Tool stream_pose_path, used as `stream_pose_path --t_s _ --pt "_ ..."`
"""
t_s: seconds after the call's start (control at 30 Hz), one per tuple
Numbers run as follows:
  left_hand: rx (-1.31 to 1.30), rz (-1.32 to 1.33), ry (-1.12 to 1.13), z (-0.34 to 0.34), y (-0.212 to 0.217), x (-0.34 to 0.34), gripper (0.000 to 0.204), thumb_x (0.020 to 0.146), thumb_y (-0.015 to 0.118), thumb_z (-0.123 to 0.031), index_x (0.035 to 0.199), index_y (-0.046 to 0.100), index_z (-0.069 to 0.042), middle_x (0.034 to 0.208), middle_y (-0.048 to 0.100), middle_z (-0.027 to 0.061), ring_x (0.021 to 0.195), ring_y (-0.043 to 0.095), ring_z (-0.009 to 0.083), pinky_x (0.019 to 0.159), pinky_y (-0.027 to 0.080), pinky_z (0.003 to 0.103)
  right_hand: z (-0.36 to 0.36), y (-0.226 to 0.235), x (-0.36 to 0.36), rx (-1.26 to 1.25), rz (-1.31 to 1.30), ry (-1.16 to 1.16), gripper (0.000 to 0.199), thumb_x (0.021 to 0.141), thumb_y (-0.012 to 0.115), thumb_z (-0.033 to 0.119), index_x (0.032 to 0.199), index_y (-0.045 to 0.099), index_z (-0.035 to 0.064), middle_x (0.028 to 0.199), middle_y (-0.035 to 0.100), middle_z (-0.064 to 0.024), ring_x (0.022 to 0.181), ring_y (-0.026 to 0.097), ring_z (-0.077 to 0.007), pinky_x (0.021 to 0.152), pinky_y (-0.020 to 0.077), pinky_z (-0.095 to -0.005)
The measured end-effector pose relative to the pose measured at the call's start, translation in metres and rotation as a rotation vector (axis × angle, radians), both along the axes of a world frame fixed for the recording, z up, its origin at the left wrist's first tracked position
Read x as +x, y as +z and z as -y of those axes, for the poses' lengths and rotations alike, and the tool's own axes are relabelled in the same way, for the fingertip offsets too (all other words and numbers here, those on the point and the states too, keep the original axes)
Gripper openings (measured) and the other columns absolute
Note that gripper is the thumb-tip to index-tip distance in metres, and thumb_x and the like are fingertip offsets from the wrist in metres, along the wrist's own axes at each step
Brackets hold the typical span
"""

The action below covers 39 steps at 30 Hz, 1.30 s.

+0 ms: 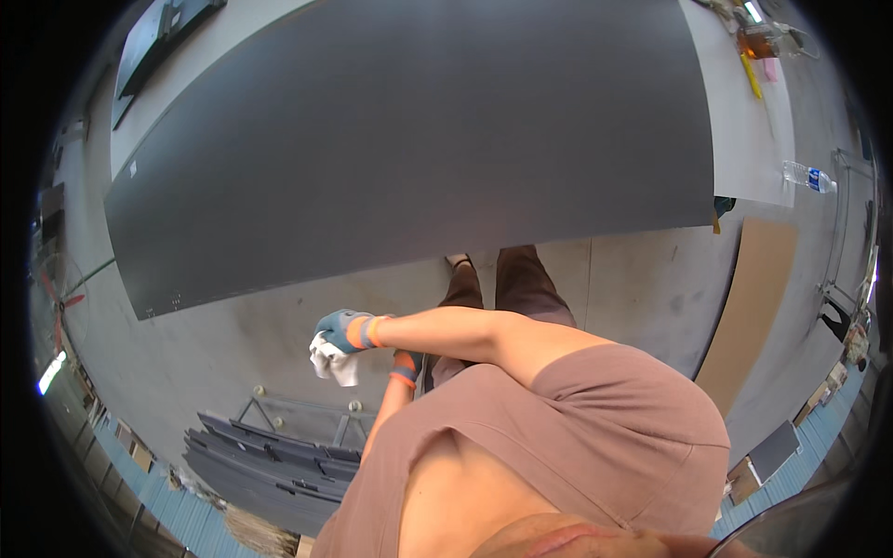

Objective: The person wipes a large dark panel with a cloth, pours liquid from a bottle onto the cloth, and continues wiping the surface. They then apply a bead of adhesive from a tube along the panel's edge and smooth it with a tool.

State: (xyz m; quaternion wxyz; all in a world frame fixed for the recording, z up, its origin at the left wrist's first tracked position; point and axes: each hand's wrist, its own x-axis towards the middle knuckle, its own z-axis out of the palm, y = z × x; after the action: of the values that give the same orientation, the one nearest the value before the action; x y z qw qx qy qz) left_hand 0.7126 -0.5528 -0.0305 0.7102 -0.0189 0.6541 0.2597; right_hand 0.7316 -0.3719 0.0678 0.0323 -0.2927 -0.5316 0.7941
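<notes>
"Brown shirt (521, 418) nearest; and fingers?"
"On right hand (340, 332), curled round white cloth (332, 363), apart from dark panel (419, 139); on left hand (408, 362) (half hidden), can't tell; better to tuck dangling end in."

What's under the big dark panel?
A white surface shows past the dark panel at both ends, and a dark green item pokes out by its near right corner. Whatever lies beneath the panel's middle is covered.
</notes>
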Motion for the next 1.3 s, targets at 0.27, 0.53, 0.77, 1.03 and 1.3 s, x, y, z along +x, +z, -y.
stream_pose_path --t_s 0.27,0.53,0.77,1.03,1.3 --pt "0.259 -0.286 -0.315 -0.072 0.051 0.055 0.032 0.102 0.065 -0.029 0.110 0.070 0.002 0.088 0.066 -0.0003 0.080 0.058 0.0094 0.074 0.050 0.029 -0.170 0.031 0.255 -0.108 -0.087 -1.165 0.026 0.103 0.057 0.013 0.125 0.069 0.0050 0.106 0.071 -0.0064 0.088 0.069 -0.0158 0.074 0.0589 -0.0288" --pt "0.786 -0.284 -0.194 -0.286 0.155 0.188 0.039 0.109 0.054 -0.017 0.140 0.054 0.006 0.147 0.054 0.0131 0.134 0.052 0.0209 0.112 0.044 0.034 -0.213 0.063 0.387 -0.335 -0.692 -1.275 0.041 0.108 0.051 0.018 0.142 0.051 -0.0046 0.130 0.064 -0.0140 0.116 0.066 -0.0245 0.101 0.0550 -0.0389" --pt "1.411 -0.726 -0.543 -0.391 0.127 0.296 0.077 0.105 0.052 -0.049 0.156 0.032 0.005 0.160 0.034 0.0281 0.148 0.036 0.0450 0.123 0.029 0.047 -0.203 0.055 0.383 0.398 -0.129 -1.142 0.045 0.101 0.059 0.012 0.143 0.053 -0.0021 0.129 0.065 -0.0080 0.112 0.064 -0.0165 0.097 0.0530 -0.0314" --pt "1.325 -0.725 -0.569 -0.452 0.115 0.288 0.093 0.097 0.066 -0.048 0.159 0.023 0.006 0.161 0.033 0.0286 0.148 0.037 0.0415 0.123 0.029 0.046 -0.231 0.042 0.411 -0.254 -0.520 -1.413 0.039 0.103 0.053 0.006 0.141 0.054 -0.0034 0.129 0.065 -0.0116 0.113 0.066 -0.0209 0.100 0.0540 -0.0337" --pt "1.275 -1.043 0.011 -0.739 0.078 0.205 0.148 0.062 0.099 -0.048 0.163 0.004 0.004 0.170 0.012 0.0241 0.158 0.012 0.0315 0.130 0.013 0.039 -0.240 0.019 0.470 -0.180 -0.469 -1.645 0.041 0.104 0.053 0.006 0.144 0.051 -0.0030 0.131 0.065 -0.0115 0.118 0.065 -0.0225 0.105 0.0520 -0.0359"
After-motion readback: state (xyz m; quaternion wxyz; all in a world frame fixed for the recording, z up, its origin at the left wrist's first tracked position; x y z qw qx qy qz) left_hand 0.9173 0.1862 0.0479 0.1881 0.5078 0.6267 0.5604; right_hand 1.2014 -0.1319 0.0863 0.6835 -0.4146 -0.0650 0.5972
